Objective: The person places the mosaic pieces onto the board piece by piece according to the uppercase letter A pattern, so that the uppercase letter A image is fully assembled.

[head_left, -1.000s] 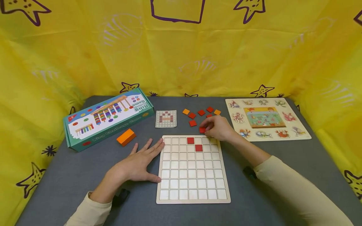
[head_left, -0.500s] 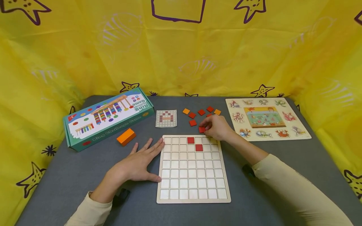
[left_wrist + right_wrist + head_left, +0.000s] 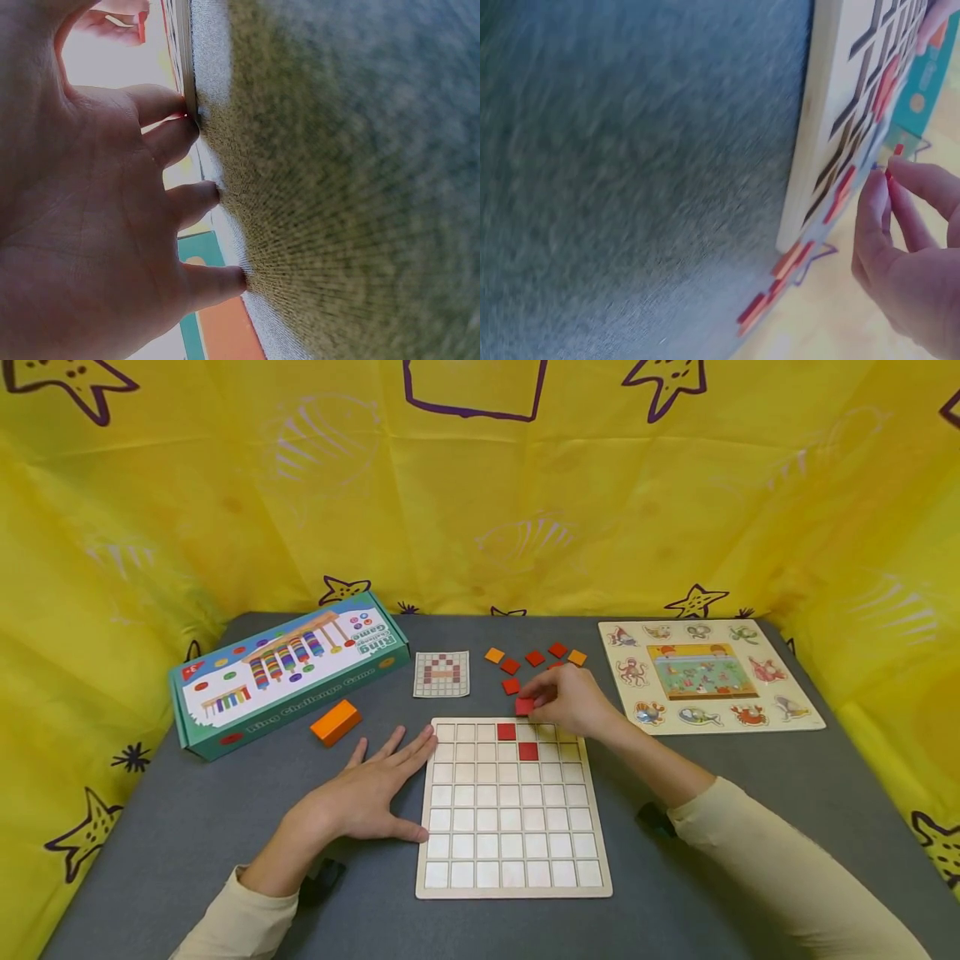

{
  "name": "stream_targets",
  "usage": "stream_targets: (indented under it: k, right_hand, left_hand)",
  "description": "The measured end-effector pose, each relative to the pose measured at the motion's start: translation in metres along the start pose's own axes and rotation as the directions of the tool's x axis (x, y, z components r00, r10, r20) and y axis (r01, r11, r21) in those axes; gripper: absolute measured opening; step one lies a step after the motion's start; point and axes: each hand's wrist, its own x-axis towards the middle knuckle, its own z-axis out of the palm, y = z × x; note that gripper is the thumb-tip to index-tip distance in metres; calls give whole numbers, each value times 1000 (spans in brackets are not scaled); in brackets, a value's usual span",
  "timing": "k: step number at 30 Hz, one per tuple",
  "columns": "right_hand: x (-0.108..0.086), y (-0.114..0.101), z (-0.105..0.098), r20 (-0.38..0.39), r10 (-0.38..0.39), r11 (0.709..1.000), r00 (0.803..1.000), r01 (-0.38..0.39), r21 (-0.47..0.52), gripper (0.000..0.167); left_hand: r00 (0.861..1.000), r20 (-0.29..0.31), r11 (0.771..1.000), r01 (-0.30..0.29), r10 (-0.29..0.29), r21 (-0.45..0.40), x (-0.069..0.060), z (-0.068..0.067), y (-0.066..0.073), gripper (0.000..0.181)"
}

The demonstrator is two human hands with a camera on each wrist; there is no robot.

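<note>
A white grid board (image 3: pixel 510 818) with a pale wooden frame lies flat at the middle of the table. Two red tiles sit in its cells: one red tile (image 3: pixel 506 732) in the far row, another (image 3: pixel 528 752) in the row below. Just above the board's far edge, my right hand (image 3: pixel 573 700) pinches a red square tile (image 3: pixel 524 707) between thumb and fingers; the right wrist view shows this tile (image 3: pixel 898 150) edge-on. My left hand (image 3: pixel 367 793) lies with fingers spread, thumb and fingertips touching the board's left edge. In the left wrist view its fingers (image 3: pixel 180 142) are extended.
Behind the board lie several loose red and orange tiles (image 3: pixel 535 657). A small pattern card (image 3: pixel 442 675) is left of them. Farther left stand a green game box (image 3: pixel 288 677) and an orange block (image 3: pixel 335 723). A wooden sea-animal puzzle (image 3: pixel 708 677) lies at the right.
My right hand has lifted the red tile from the table and moved it slightly left, near the board's far edge. My left hand has stayed in place.
</note>
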Motion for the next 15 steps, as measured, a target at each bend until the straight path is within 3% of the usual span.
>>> stream_targets:
  k: [15]
  right_hand:
    - [-13, -24, 21, 63, 15, 996, 998, -21, 87, 24]
  left_hand:
    - [1000, 1, 1000, 4, -4, 5, 1, 3, -1, 123]
